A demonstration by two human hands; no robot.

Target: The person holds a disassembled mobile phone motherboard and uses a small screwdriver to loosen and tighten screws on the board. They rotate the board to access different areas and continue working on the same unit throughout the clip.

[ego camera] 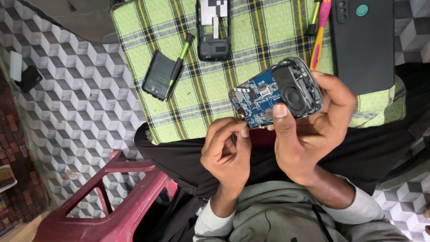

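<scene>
Below, sat over a patterned tile floor (76,103) with a green plaid cloth (188,107) spread as the work surface across the lap. Saw a red plastic stool (121,197) low at the left, well apart from both hands. Noted a black cased phone (365,49) lying flat at the cloth's far right edge, with a pink and yellow tool (319,36) just beside it. Found an empty phone housing (214,31) farther up the cloth, and a dark battery (157,75) to its left with a green-handled screwdriver (177,67) lying across its edge.

Held the half-stripped phone (273,94) up off the cloth in the right hand (313,130). Clamped it with the thumb pressed on the near face by the round speaker and the fingers wrapped behind the far end. Kept its long axis running lower left to upper right, with the bare blue board end pointing left and out of the grip. Brought the left hand (226,152) just below and left of that board end, nearer to it than to anything on the cloth. Curled those fingers, thumb tip pressed to forefinger tip close under the board's lower corner, barely apart from it. Could not tell whether anything small sat in that pinch.
</scene>
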